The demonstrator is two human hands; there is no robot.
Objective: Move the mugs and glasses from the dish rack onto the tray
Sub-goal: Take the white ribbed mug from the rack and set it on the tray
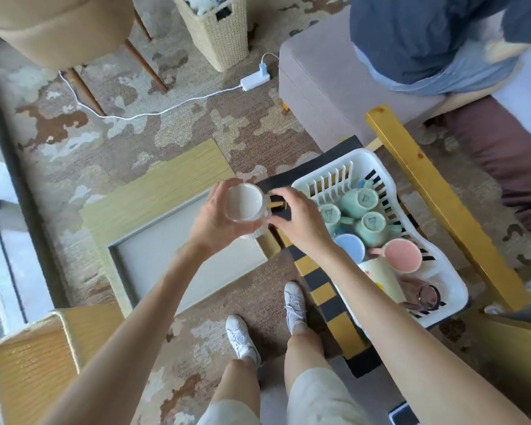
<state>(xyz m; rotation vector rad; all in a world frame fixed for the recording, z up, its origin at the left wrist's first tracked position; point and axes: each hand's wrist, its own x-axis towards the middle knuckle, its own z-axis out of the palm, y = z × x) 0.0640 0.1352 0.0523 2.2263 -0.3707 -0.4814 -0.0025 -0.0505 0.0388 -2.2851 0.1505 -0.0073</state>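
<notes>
A white mug (pixel 245 207) is gripped around its body by the left hand (pixel 213 220), mouth up, above the near corner of the tray (pixel 178 256). The right hand (pixel 301 220) is held beside the mug's handle side, fingers curled; whether it touches cannot be told. Judged step: carrying to the tray; lowering upright is needed next. Mugs and a glass (pixel 426 297) remain in the dish rack (pixel 365 157). Patterned carpet (pixel 105 133) lies beneath.
</notes>
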